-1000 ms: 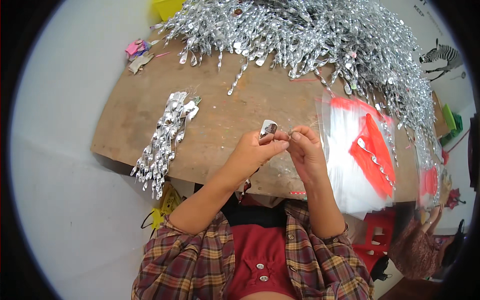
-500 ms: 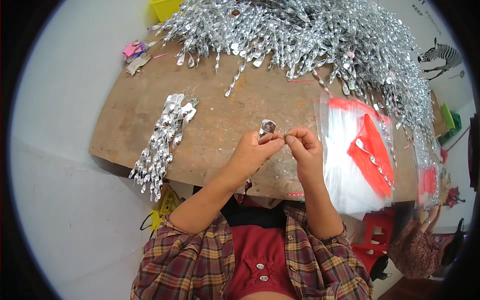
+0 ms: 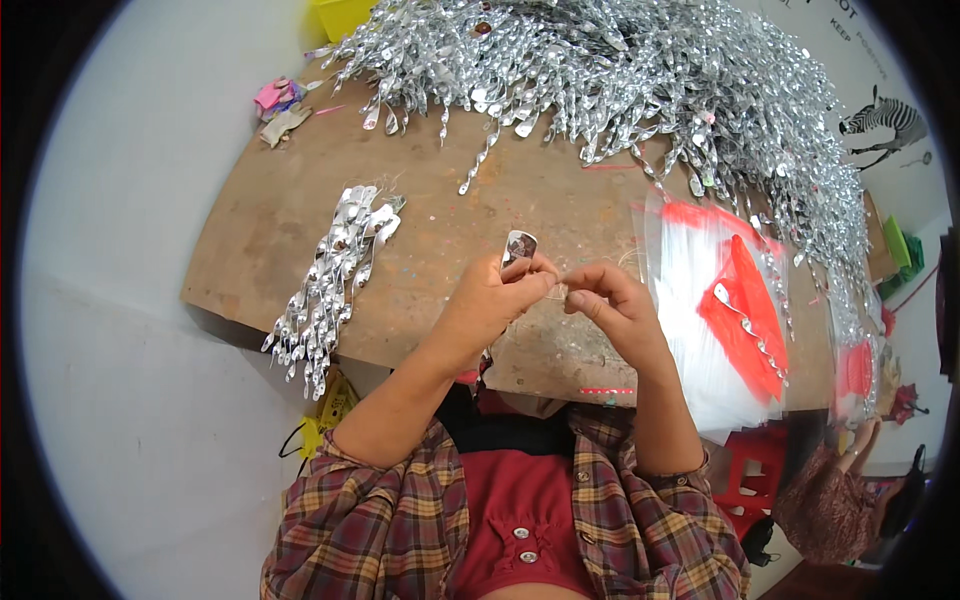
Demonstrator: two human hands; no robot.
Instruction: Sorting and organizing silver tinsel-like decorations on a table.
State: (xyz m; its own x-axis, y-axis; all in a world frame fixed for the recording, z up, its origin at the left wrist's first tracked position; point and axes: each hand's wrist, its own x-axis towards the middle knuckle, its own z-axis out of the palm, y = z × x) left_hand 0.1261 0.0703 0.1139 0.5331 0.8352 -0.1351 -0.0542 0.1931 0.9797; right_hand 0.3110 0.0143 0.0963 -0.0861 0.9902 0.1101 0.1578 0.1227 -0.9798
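Observation:
My left hand (image 3: 490, 305) is closed round a twisted silver strip (image 3: 519, 247). Its rounded, shiny end sticks up above my fingers, and part of its length hangs below the hand at the table edge. A pale thin thread (image 3: 559, 292) shows between the fingertips of both hands. My right hand (image 3: 625, 315) pinches at this thread, thumb and forefinger close together, just right of my left fingertips. How the thread joins the strip is hidden by my left fingers.
A bundle of twisted silver strips (image 3: 335, 270) lies to the left on the brown table (image 3: 440, 215). A large heap of strips (image 3: 620, 80) covers the far side. At right are clear plastic sleeves (image 3: 680, 330) with a red piece (image 3: 745, 310). Another person (image 3: 835, 490) is at far right.
My hands have drawn slightly apart, the right one shifting right and a little down, the left one left. The thread between the fingertips now shows more plainly.

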